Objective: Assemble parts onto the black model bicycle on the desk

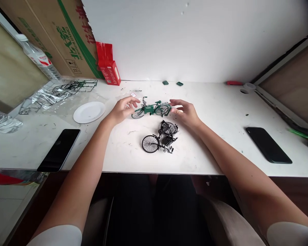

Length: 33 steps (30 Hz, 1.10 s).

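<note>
A green model bicycle (149, 109) stands upright on the white table between my hands. My left hand (125, 106) is beside its front wheel, fingers curved and apart, with nothing visible in them. At the rear rack, my right hand (184, 111) has its thumb and fingers spread; whether the fingertips touch the bicycle I cannot tell. Closer to me, a black model bicycle (164, 136) lies tipped over, its handlebar and one wheel toward the table's front edge.
A white paper plate (89, 112), green sprue frames (75, 87), a red box (110, 71) and a plastic bottle (39, 58) are at the left. Phones lie on the left (59, 150) and right (268, 145). Two small green pieces (179, 83) rest by the back wall.
</note>
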Available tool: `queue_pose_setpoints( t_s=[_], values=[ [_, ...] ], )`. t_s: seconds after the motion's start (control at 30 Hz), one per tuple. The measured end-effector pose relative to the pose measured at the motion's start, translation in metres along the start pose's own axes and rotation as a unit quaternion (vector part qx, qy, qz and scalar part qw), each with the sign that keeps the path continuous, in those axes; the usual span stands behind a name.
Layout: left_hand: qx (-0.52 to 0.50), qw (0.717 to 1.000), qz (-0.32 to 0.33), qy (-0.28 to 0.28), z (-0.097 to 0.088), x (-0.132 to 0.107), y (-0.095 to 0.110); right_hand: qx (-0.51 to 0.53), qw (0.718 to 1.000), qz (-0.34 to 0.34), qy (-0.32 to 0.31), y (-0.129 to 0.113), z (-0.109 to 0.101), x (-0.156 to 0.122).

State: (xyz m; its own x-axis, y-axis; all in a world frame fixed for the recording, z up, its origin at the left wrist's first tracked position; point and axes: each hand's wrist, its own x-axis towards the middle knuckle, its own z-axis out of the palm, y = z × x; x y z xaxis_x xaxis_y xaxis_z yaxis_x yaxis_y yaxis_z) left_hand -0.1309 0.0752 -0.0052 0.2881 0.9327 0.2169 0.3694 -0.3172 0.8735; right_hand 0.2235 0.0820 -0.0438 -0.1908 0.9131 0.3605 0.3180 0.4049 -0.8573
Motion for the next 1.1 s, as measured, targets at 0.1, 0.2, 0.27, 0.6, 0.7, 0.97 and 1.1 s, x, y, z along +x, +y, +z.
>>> queue_pose_setpoints(
  t_s=[0.1, 0.2, 0.27, 0.6, 0.7, 0.97, 1.1],
  values=[
    [0.045, 0.998, -0.018, -0.04, -0.005, -0.001, -0.002, 0.001, 1.0, 0.0, 0.008, 0.005, -0.008, 0.003],
    [0.053, 0.996, -0.037, -0.062, -0.008, -0.001, -0.009, 0.019, 1.0, 0.011, 0.019, 0.011, -0.01, 0.003],
    [0.056, 0.997, -0.036, -0.047, -0.008, 0.0, -0.01, 0.027, 0.999, 0.018, 0.023, 0.013, -0.008, 0.002],
    [0.063, 0.997, 0.021, 0.035, 0.001, 0.003, -0.007, 0.035, 0.998, 0.034, 0.05, 0.012, 0.003, -0.004],
    [0.059, 0.997, 0.015, 0.038, 0.003, 0.003, -0.007, 0.026, 0.997, 0.035, 0.056, 0.015, 0.003, -0.004],
    [0.06, 0.996, 0.016, 0.063, 0.011, 0.006, -0.013, 0.014, 0.998, 0.033, 0.058, 0.015, 0.004, -0.004],
    [0.061, 0.995, 0.02, 0.083, 0.014, 0.006, -0.014, -0.002, 0.999, 0.021, 0.045, 0.012, 0.004, -0.004]
  ],
)
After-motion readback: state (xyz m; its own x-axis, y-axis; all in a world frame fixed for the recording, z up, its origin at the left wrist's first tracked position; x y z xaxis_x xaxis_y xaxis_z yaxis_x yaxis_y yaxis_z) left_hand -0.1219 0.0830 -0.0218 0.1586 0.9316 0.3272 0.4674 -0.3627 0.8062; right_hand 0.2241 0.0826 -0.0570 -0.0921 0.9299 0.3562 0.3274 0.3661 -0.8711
